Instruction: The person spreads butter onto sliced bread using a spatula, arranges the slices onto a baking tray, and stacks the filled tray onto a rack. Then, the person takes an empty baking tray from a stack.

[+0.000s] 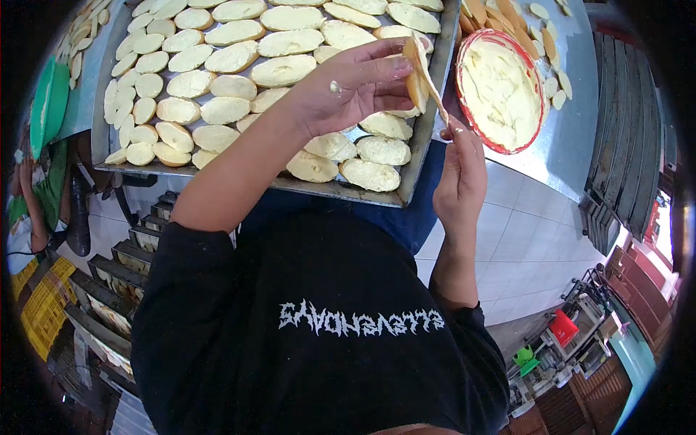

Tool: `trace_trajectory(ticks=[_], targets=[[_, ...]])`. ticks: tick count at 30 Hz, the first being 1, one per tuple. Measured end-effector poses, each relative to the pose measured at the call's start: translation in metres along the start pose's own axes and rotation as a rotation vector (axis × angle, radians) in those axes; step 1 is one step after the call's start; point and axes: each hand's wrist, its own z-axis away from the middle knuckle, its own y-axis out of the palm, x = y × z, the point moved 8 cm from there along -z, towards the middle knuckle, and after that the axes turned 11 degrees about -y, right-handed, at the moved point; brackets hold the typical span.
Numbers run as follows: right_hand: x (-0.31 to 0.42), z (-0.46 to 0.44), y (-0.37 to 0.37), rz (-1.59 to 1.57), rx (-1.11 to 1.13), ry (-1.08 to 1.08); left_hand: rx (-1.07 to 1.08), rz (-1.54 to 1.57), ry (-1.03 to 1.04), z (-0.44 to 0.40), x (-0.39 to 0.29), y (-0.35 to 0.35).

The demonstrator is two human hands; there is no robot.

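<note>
A slice of bread is held upright in my left hand, between thumb and fingers, above the right part of a metal tray. My right hand is closed on the handle end of a flat spreader, whose blade lies against the slice. Rows of bread slices coated with pale cream cover the tray. Right of the hands stands a red-rimmed bowl of pale cream. A smear of cream is on the back of my left hand.
Uncoated bread slices lie behind the bowl on the metal table. A green basin and another person's arm are at far left. Dark racks stand right; stacked trays and a yellow crate sit lower left.
</note>
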Motion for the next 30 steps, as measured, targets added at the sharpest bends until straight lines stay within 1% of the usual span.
trace_trajectory(ticks=[6,9,12,15,18,21,22,23,24,25,26,27,28,29,30], targets=[[0.002,0.003,0.0,-0.073,-0.008,0.008,-0.043,0.018,0.048,-0.001,-0.002,-0.003],[0.007,0.003,0.001,0.029,0.013,-0.008,-0.082,0.008,0.08,-0.002,-0.002,-0.008],[0.015,0.006,0.0,0.082,0.005,-0.047,-0.1,0.09,0.115,0.001,-0.006,-0.011],[0.024,0.007,-0.005,0.082,0.03,-0.131,0.003,0.336,0.052,0.001,-0.007,-0.015],[0.034,0.005,-0.007,0.105,0.133,-0.129,-0.032,0.376,0.005,0.0,-0.006,-0.017],[0.022,0.005,-0.009,0.042,-0.042,-0.121,0.037,0.407,0.061,0.003,-0.001,-0.022],[0.017,0.005,-0.005,0.07,-0.045,-0.12,0.071,0.419,0.078,0.003,-0.002,-0.021],[0.015,0.005,-0.002,0.113,-0.052,-0.116,0.1,0.431,0.024,0.006,-0.001,-0.019],[0.013,0.003,-0.005,0.178,-0.065,-0.115,0.16,0.44,0.044,0.005,-0.003,-0.016],[0.029,-0.013,-0.006,0.116,-0.051,-0.191,0.101,0.424,-0.011,0.006,0.005,-0.027],[0.03,-0.012,-0.005,0.094,-0.005,-0.156,-0.074,0.426,-0.053,0.01,0.008,-0.036],[0.03,-0.012,-0.003,0.073,0.04,-0.12,0.077,0.376,-0.103,0.005,0.001,-0.01],[0.027,-0.001,-0.003,0.042,0.026,-0.157,-0.011,0.368,-0.039,0.005,0.0,-0.026],[0.035,-0.003,-0.012,0.067,0.072,-0.2,-0.101,0.353,0.023,0.006,0.0,-0.041],[0.041,-0.006,-0.022,0.075,0.043,-0.204,-0.256,0.31,-0.013,0.015,0.004,-0.049]])
